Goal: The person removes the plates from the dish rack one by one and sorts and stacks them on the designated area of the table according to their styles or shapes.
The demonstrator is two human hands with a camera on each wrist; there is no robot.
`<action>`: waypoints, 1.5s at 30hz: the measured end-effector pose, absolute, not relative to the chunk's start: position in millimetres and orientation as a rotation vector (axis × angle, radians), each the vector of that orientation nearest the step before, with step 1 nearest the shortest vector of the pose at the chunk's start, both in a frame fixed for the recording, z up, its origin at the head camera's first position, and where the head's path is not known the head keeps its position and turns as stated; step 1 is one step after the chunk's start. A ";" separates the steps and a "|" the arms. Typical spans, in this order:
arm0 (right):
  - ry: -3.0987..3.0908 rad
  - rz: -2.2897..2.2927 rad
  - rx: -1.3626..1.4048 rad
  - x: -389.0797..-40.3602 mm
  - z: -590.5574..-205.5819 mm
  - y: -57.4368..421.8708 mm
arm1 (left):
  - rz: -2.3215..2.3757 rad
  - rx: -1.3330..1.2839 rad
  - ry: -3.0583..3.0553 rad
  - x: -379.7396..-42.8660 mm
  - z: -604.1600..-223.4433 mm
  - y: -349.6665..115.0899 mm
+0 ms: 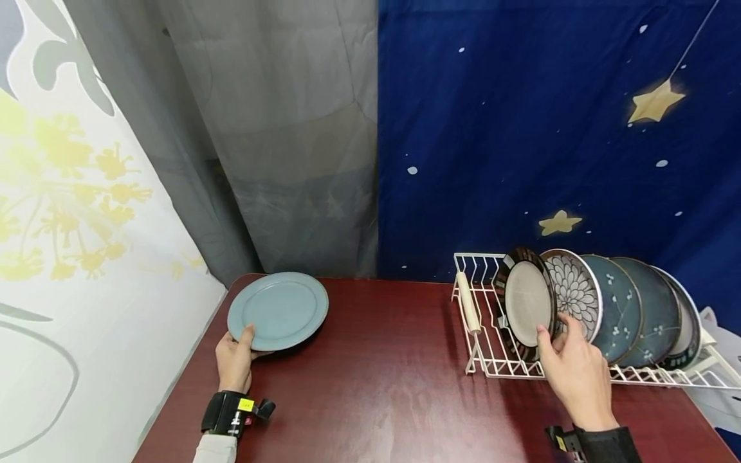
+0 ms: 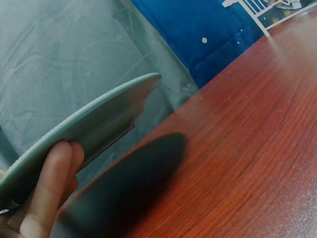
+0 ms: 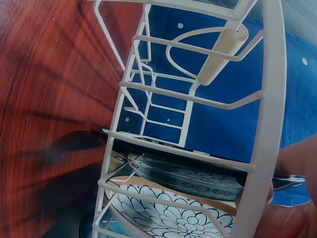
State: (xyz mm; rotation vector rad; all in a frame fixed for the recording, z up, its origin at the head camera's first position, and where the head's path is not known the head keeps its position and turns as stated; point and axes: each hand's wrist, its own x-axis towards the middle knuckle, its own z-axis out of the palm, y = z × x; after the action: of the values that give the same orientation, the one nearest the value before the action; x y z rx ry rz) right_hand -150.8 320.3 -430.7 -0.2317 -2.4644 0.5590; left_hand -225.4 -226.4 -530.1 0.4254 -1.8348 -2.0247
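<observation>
A light blue plate is held above the table at the left by my left hand, thumb on its rim and fingers beneath. In the left wrist view the plate is seen edge-on, its shadow falling on the wood. My right hand pinches the rim of a dark-edged plate with a pale centre, which stands in the white wire dish rack. Right behind it is a flower-patterned plate. The right wrist view shows the dark plate between the rack's wires, fingers at its edge.
Further right in the rack stand blue-grey plates and another dark-rimmed plate. The rack has a wooden handle at its left end. Grey and blue curtains hang behind the reddish-brown table; a patterned white panel borders its left.
</observation>
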 end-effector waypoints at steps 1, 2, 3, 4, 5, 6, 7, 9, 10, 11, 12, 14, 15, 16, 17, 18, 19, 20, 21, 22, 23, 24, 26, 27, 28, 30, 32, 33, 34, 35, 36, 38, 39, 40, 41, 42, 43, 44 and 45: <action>-2.467 0.559 -0.232 -150.4 -431.1 320.1 | -2.019 0.437 -1.844 -224.7 -530.5 -226.5; -2.467 0.559 -0.232 -150.0 -431.5 319.9 | -2.025 0.436 -1.841 -224.3 -530.7 -226.7; -2.469 0.560 -0.233 -149.7 -431.8 319.7 | -2.021 0.434 -1.843 -224.2 -530.7 -226.6; -2.469 0.559 -0.234 -149.4 -432.0 319.6 | -2.031 0.425 -1.836 -224.1 -530.4 -226.5; -2.467 0.560 -0.234 -149.1 -432.3 319.5 | -2.036 0.416 -1.832 -224.0 -530.0 -226.3; -2.465 0.560 -0.234 -148.9 -432.4 319.4 | -2.052 0.402 -1.821 -224.0 -529.8 -226.2; -2.464 0.562 -0.233 -148.8 -432.6 319.4 | -2.058 0.397 -1.815 -224.0 -529.6 -226.2; -2.465 0.567 -0.231 -149.0 -433.2 319.4 | -2.074 0.394 -1.791 -223.6 -529.5 -226.7; -2.462 0.568 -0.228 -149.2 -433.4 319.4 | -2.067 0.411 -1.798 -223.0 -529.6 -227.2; -2.461 0.570 -0.227 -149.5 -433.3 319.5 | -2.063 0.426 -1.797 -223.0 -529.7 -227.7; -2.458 0.570 -0.226 -149.9 -433.2 319.6 | -2.063 0.426 -1.796 -223.1 -530.0 -228.0; -2.455 0.569 -0.227 -150.3 -432.9 319.8 | -2.073 0.433 -1.784 -223.2 -530.5 -228.5; -2.452 0.567 -0.227 -150.5 -432.6 319.9 | -2.074 0.435 -1.780 -223.4 -530.6 -228.6; -2.451 0.565 -0.229 -150.6 -432.2 320.0 | -2.075 0.443 -1.783 -223.3 -530.7 -228.6; -2.449 0.564 -0.231 -150.6 -431.9 320.1 | -2.084 0.438 -1.773 -223.5 -530.7 -228.4; -2.448 0.565 -0.228 -150.4 -432.0 320.1 | -2.091 0.434 -1.768 -223.3 -530.9 -228.2; -2.449 0.564 -0.227 -150.3 -431.9 320.2 | -2.093 0.444 -1.766 -223.0 -531.0 -228.3; -2.448 0.561 -0.225 -150.4 -431.8 320.3 | -2.093 0.447 -1.767 -222.9 -531.1 -228.5; -2.447 0.559 -0.221 -150.3 -431.9 320.4 | -2.093 0.449 -1.768 -222.8 -531.2 -228.6; -2.446 0.556 -0.217 -150.2 -432.1 320.4 | -2.096 0.450 -1.771 -222.9 -531.5 -228.8; -2.446 0.553 -0.215 -150.1 -432.2 320.4 | -2.096 0.449 -1.773 -222.9 -531.8 -229.1; -2.447 0.548 -0.214 -149.9 -432.4 320.4 | -2.099 0.447 -1.773 -223.0 -532.1 -229.4; -2.448 0.535 -0.213 -149.8 -432.8 320.5 | -2.098 0.447 -1.783 -223.0 -533.0 -229.8; -2.448 0.528 -0.213 -149.6 -433.0 320.5 | -2.099 0.449 -1.785 -222.8 -533.4 -229.8; -2.450 0.523 -0.216 -149.4 -433.3 320.5 | -2.101 0.457 -1.785 -222.6 -534.0 -229.9; -2.452 0.512 -0.220 -149.2 -433.8 320.6 | -2.099 0.464 -1.795 -222.2 -535.1 -230.2; -2.453 0.507 -0.221 -149.1 -434.2 320.7 | -2.099 0.466 -1.794 -222.0 -536.1 -230.5; -2.454 0.506 -0.222 -149.1 -434.1 320.7 | -2.098 0.467 -1.793 -222.1 -536.6 -230.7; -2.455 0.506 -0.221 -149.1 -434.1 320.7 | -2.093 0.466 -1.796 -222.3 -537.1 -231.1; -2.458 0.506 -0.221 -149.0 -434.0 320.8 | -2.093 0.464 -1.795 -222.7 -537.6 -231.6; -2.458 0.507 -0.219 -148.9 -433.9 320.8 | -2.094 0.469 -1.791 -222.9 -538.0 -232.0; -2.462 0.504 -0.220 -148.8 -433.6 320.8 | -2.095 0.475 -1.800 -223.5 -538.5 -232.7; -2.461 0.501 -0.221 -148.7 -433.5 320.8 | -2.096 0.480 -1.808 -223.8 -538.8 -233.1; -2.461 0.500 -0.224 -148.6 -433.5 320.7 | -2.101 0.481 -1.815 -224.0 -539.0 -233.6; -2.458 0.498 -0.225 -148.6 -433.7 320.6 | -2.105 0.486 -1.825 -224.2 -539.2 -234.1; -2.458 0.495 -0.221 -148.4 -433.8 320.4 | -2.104 0.494 -1.840 -223.9 -539.0 -234.6; -2.459 0.490 -0.218 -148.6 -433.9 320.1 | -2.101 0.500 -1.853 -223.5 -538.7 -235.3; -2.458 0.488 -0.213 -148.8 -434.1 319.8 | -2.100 0.509 -1.866 -223.0 -538.3 -236.0; -2.457 0.488 -0.207 -149.1 -434.3 319.5 | -2.101 0.514 -1.877 -222.2 -537.7 -236.8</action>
State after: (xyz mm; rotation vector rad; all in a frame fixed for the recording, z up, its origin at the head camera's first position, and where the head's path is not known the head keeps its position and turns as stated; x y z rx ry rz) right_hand -149.1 319.5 -434.3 -0.2071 -2.4574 0.4875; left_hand -222.2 -236.8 -537.7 0.5142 -1.8767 -2.1007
